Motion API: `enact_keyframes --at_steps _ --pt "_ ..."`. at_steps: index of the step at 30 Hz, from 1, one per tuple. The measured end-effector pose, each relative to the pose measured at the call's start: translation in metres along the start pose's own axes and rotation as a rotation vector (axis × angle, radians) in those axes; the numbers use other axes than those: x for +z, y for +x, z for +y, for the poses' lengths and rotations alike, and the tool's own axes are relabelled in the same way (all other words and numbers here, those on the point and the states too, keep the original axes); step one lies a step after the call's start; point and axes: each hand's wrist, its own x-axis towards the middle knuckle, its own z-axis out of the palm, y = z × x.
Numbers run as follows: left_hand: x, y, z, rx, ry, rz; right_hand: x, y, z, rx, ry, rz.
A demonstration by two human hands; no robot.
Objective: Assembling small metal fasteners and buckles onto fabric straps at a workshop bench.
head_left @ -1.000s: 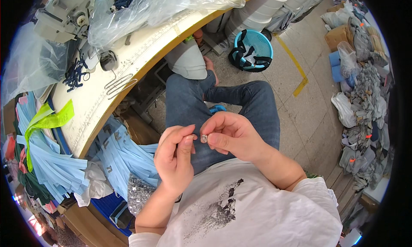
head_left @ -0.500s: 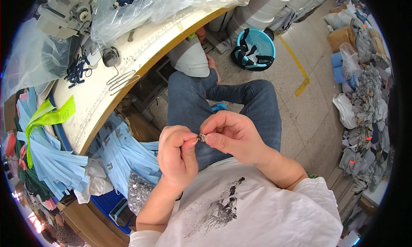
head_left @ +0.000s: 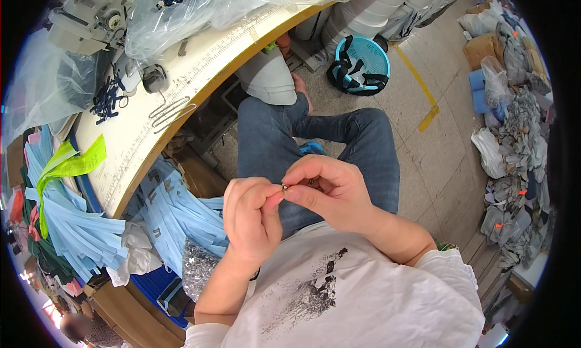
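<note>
Presently, the left hand [head_left: 251, 216] and right hand [head_left: 333, 193] are jointly pinching 1 tiny, silvery-dark piece [head_left: 284, 187], holding it over the dark-blue denim jeans [head_left: 376, 147], to the right of the curved, cream-topped desk [head_left: 209, 69].

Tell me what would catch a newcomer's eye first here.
Probably the neon yellow-green strip, lying across the bundle of light blue strips at the left. Next, the turquoise basket with black trim, on the floor beyond the knees. Then, at the centre, the left hand and right hand, fingertips meeting at a tiny shiny piece.
</note>
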Motion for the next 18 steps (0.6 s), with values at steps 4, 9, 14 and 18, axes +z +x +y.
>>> enact_keyframes --at_steps 4,9,14,18 --pt "-0.001 0.002 0.0 -0.006 -0.006 -0.003 -0.001 0.005 -0.003 -0.148 -0.263 0.015" --pt "-0.001 -0.001 0.0 -0.016 -0.061 -0.006 0.003 0.005 -0.003 -0.241 -0.336 0.062" --pt "0.001 -0.01 -0.001 -0.099 -0.258 0.031 -0.001 0.007 -0.005 -0.223 -0.355 -0.008" --pt "-0.003 -0.009 -0.005 -0.048 -0.164 -0.059 -0.002 0.012 -0.001 -0.376 -0.455 -0.005"
